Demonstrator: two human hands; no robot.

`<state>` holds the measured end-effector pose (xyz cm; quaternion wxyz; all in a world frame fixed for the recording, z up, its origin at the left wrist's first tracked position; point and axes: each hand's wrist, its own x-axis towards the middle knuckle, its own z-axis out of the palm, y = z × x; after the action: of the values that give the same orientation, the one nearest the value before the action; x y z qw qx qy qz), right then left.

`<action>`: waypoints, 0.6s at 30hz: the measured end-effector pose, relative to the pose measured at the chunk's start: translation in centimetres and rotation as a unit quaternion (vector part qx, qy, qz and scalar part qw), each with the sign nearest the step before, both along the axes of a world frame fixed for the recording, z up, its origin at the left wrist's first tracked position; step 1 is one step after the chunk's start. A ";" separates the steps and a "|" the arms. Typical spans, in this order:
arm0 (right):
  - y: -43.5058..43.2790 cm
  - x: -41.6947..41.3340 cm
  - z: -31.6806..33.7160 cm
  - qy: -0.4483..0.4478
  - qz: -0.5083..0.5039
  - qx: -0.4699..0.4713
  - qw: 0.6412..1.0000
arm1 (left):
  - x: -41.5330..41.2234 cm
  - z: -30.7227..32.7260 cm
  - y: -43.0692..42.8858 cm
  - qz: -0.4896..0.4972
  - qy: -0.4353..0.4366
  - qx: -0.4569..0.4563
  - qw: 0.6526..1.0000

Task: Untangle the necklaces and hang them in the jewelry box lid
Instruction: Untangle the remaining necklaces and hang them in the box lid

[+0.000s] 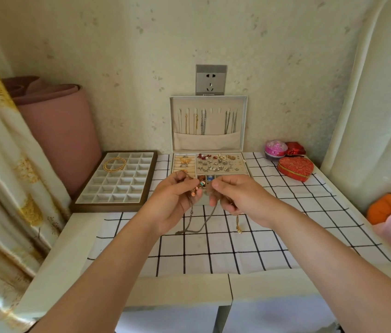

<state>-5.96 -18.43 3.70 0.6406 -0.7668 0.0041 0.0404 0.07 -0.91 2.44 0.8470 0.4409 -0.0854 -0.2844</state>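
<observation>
Necklaces [200, 188] sit bunched in one tangle between your two hands, raised above the checked cloth [213, 251]. You can make out at least two strands, one gold and one dull grey; the knot is too small to count further.

Your left hand [173, 203] has its thumb and first fingers [185, 181] curled in, pinching the gold strand, with a few small coloured charms [201, 183] right at those fingertips. Your right hand [240, 198] pinches the tangle too, thumb against bent forefinger, the remaining fingers folded beneath. From under your fingers one grey loop [189, 228] drops to touch the cloth, and one gold end [239, 228] hangs below your right fingers.

Just beyond your fingertips lies the open jewelry box [223, 174], its compartments full of small pieces. Behind it the jewelry box lid [209, 140] stands upright against the wall, with five hung chains [203, 123]: two gold toward your left fingers' side, one silver in the middle, two silver toward your right.

Well out to the left of your left fingers lies one compartment tray [103, 207] with one gold coil [114, 163] in it. Far to the right of your right fingers sit three small boxes: one red heart box [295, 168], one pink round box [275, 149], one small red box [295, 149].
</observation>
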 end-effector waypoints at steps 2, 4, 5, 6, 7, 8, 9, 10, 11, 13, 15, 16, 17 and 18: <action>0.0 0.1 0.0 0.004 -0.013 0.002 1.000 | 0.4 -0.1 0.3 -0.015 0.017 -0.033 0.999; -0.1 0.1 0.1 -0.011 -0.020 -0.016 1.000 | 0.7 -0.2 0.6 -0.030 0.024 -0.061 0.997; -0.2 0.1 0.0 -0.028 -0.016 -0.040 0.999 | 0.8 -0.1 0.7 -0.037 0.028 -0.067 0.997; -0.2 0.1 0.1 -0.047 -0.010 -0.073 0.996 | 0.7 -0.1 0.8 -0.045 0.027 -0.061 0.997; -0.3 0.1 0.0 -0.065 -0.003 -0.105 0.992 | 0.7 0.0 0.8 -0.054 0.018 -0.050 0.997; -0.3 0.1 -0.1 -0.079 0.000 -0.133 0.988 | 0.6 0.0 0.8 -0.061 0.006 -0.032 0.998; -0.3 0.1 -0.3 -0.087 -0.004 -0.158 0.984 | 0.5 0.0 0.8 -0.066 -0.007 -0.010 0.998; -0.2 0.1 -0.5 -0.093 -0.015 -0.182 0.979 | 0.4 0.0 0.8 -0.072 -0.020 0.006 0.997; -0.2 0.1 -0.7 -0.099 -0.026 -0.192 0.976 | 0.3 -0.1 0.7 -0.078 -0.030 0.013 0.996; -0.2 0.1 -0.8 -0.104 -0.036 -0.179 0.978 | 0.2 0.0 0.6 -0.088 -0.044 0.018 0.995; -0.3 0.1 -0.8 -0.084 -0.039 -0.193 0.977 | 0.0 0.2 0.6 -0.084 -0.050 0.021 0.995; -0.3 0.0 -0.8 -0.075 -0.037 -0.211 0.974 | 0.0 0.2 0.6 -0.083 -0.049 0.015 0.995; -0.3 -0.1 -0.8 -0.074 -0.038 -0.218 0.972 | 0.0 0.2 0.7 -0.087 -0.049 0.008 0.995; -0.2 -0.2 -0.9 -0.085 -0.044 -0.216 0.972 | 0.0 0.2 0.7 -0.093 -0.049 0.005 0.994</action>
<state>-6.19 -18.67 2.81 0.4585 -0.8869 -0.0079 -0.0554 0.07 -0.23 2.63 0.8094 0.4485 -0.1663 -0.3407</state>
